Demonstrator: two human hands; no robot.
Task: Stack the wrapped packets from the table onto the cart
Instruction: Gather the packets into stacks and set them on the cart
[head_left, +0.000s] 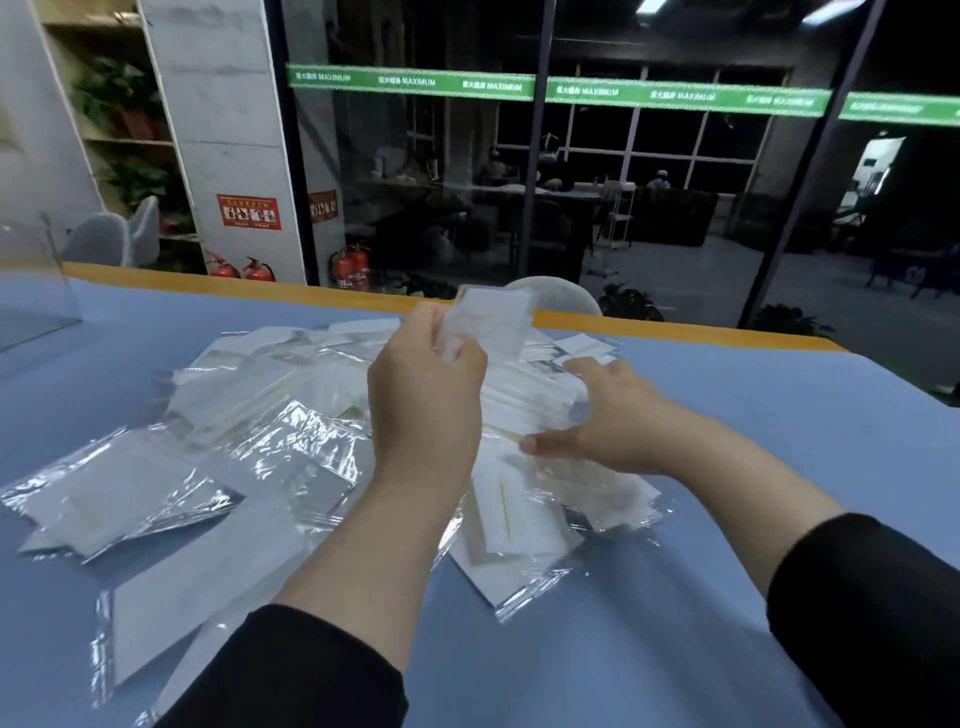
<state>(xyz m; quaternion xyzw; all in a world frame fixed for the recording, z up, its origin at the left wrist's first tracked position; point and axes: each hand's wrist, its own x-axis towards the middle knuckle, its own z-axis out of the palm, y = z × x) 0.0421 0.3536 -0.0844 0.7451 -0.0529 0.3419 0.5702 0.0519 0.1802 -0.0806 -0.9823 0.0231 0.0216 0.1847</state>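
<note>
Several clear-wrapped white packets (171, 467) lie in a loose heap on the blue table (727, 519). My left hand (426, 395) is raised over the middle of the heap and grips a small bundle of packets (493, 322) upright, blurred. My right hand (608, 415) reaches into the right side of the heap, thumb and fingers spread around a thick bunch of packets (524, 400) lying there. No cart shows in the head view.
The table's orange far edge (208, 283) runs along a glass wall. A clear plastic screen (31, 280) stands at the far left. A white chair back (556, 293) rises behind the edge. Red fire extinguishers (353, 267) stand beyond the glass.
</note>
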